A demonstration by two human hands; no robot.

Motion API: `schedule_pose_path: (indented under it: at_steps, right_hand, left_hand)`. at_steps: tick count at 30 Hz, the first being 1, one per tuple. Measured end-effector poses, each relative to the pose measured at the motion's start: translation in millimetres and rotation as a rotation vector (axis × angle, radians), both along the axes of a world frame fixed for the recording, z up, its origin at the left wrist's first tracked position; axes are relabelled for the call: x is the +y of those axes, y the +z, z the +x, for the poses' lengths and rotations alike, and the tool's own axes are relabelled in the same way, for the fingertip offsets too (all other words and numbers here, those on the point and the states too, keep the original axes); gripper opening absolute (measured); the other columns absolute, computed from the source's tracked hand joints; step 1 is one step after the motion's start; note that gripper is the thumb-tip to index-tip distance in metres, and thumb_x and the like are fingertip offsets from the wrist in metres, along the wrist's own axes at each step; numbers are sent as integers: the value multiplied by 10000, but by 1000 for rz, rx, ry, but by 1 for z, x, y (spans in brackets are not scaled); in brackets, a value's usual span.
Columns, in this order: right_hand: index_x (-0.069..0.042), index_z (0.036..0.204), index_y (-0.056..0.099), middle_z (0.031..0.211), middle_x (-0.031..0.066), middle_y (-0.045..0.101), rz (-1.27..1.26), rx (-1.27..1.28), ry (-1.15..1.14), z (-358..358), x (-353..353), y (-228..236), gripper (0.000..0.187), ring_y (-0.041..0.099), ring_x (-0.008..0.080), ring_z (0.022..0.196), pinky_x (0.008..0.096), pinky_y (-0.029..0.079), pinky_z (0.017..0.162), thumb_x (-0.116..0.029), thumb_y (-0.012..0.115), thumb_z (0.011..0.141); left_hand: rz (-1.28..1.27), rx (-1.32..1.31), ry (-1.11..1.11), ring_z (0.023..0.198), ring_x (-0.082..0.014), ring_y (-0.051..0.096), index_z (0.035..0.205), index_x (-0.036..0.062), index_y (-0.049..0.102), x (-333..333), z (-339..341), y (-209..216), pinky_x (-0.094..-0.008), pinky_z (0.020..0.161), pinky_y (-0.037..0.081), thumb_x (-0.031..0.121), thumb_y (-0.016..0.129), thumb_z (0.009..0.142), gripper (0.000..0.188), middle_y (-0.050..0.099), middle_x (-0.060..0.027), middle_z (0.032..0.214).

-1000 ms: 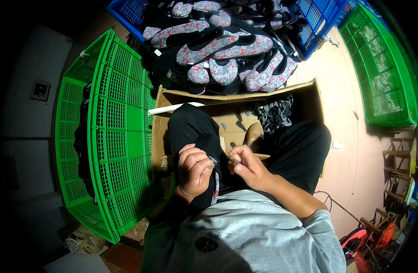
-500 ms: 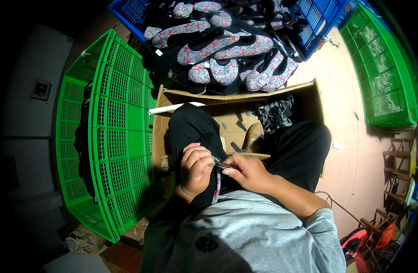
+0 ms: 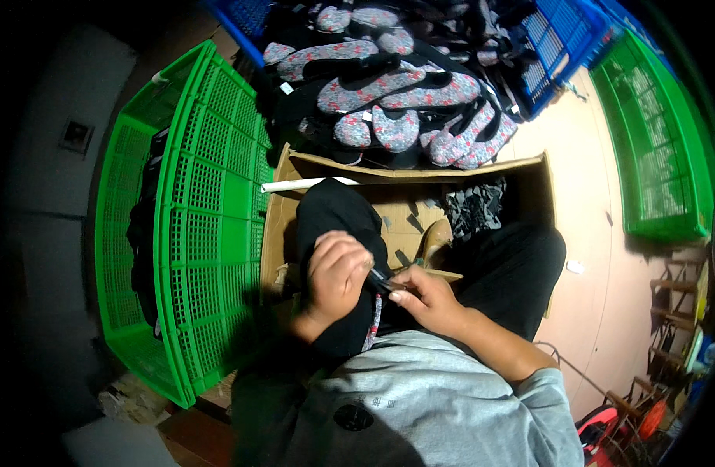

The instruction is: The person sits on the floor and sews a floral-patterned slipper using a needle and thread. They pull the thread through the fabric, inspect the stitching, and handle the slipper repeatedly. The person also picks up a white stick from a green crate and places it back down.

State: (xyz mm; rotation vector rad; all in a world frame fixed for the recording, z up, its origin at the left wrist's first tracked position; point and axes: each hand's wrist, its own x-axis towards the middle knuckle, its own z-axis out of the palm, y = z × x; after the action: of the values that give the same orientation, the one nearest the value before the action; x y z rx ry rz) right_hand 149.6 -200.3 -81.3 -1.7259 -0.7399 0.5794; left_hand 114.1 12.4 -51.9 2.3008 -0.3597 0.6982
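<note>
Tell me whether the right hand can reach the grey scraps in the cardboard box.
Probably yes: the grey scraps show in the open box beyond the right thigh, which partly blocks the way; the right hand would first leave the dark piece.

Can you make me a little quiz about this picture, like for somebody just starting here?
1. Pick one: the crate left of the cardboard box is A) red, B) green, C) white.
2. True or false: flowered shoes are heaped beyond the box.
3. Which of the person's hands is nearer the white rod?

Key:
1. B
2. True
3. The left hand
</note>
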Motion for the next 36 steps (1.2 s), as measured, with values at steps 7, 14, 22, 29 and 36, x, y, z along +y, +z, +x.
schedule_pose_path:
  at_steps: [7,14,22,29,36]
  right_hand:
    - [-38,1058,506,847,16,540,193,406,-127,-20,4,-26,380,504,91,726,249,455,676,-161,781,827]
    - [-34,1006,511,831,7,531,6,237,-212,-16,13,-26,356,511,91,738,243,455,686,-133,791,810]
    - [-54,973,512,782,-51,461,167,537,-248,-21,17,-54,266,428,47,702,197,396,662,-41,742,838]
    - [-68,981,506,791,-64,450,186,658,-230,-18,17,-51,276,419,36,725,185,380,682,-30,739,838]
    - [-61,1015,512,823,-57,458,208,700,-224,-18,13,-57,295,435,44,754,185,389,707,-65,751,842]
  left_hand:
    - [249,174,52,1080,-328,574,1185,88,657,24,59,24,-442,955,434,33,621,818,373,657,-110,1092]
    - [226,256,140,932,-286,616,962,38,682,56,49,23,-378,821,483,36,625,827,147,650,-103,977]
    - [-181,799,52,655,-102,570,960,-8,675,42,-19,6,-241,613,475,67,741,806,183,601,-49,793]
    - [-389,727,105,603,-72,466,813,4,589,27,-30,-5,-221,550,405,18,774,748,197,514,-14,741]
    - [-148,603,163,623,-152,475,785,24,527,17,-32,-5,-285,562,395,-23,753,691,249,485,-48,744]
